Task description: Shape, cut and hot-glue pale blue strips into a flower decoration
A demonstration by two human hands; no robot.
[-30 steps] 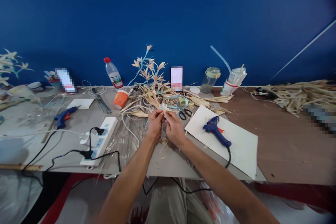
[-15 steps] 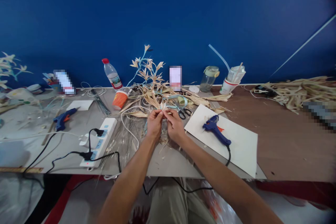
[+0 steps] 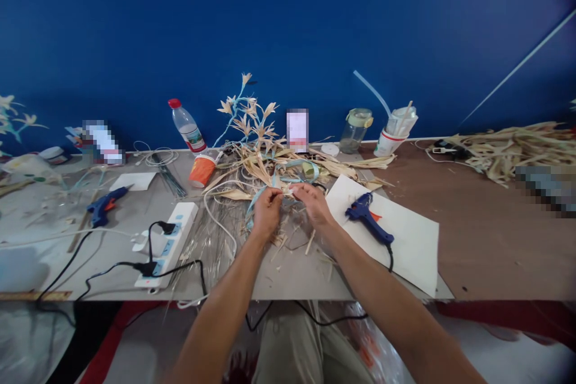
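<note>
At the clock's centre, over the near edge of the husk pile: one small pale flower (image 3: 276,182), slight and partly covered by fingertips.

Left hand (image 3: 267,210): thumb and forefinger appear pinched on the flower's base. Right hand (image 3: 314,202): fingertips drawn together just beside it; whether they grip a pale end or only touch it, cannot tell.

Hazards, by judgement: petals tearing or the flower slipping, from a fingertip hold on thin, dry-looking material; loss among like-coloured scraps, should it drop. Also a knock or burn, if the right wrist swings toward three o'clock, where the nozzle of a blue glue gun (image 3: 369,219) points its way; heat not visible.

Pose: forearms bare, entering from seven and five o'clock, converging; wrists above the table (image 3: 297,279), fingers curled inward, fingertips nearly meeting.

Surroundings: husk pile (image 3: 255,163), eleven to one o'clock. Flowering branch (image 3: 242,125), eleven, within the pile's far side. Phone (image 3: 297,131), twelve, propped upright. Lidded jar (image 3: 354,132), two. White board (image 3: 416,252), four, beneath the glue gun. White cable (image 3: 224,225), eight, near the left forearm. Power strip (image 3: 185,213), between eight and nine, plugs fitted. Orange cup (image 3: 202,171), between nine and ten, tilted. Bottle (image 3: 189,131), ten, leaning, red-capped.
</note>
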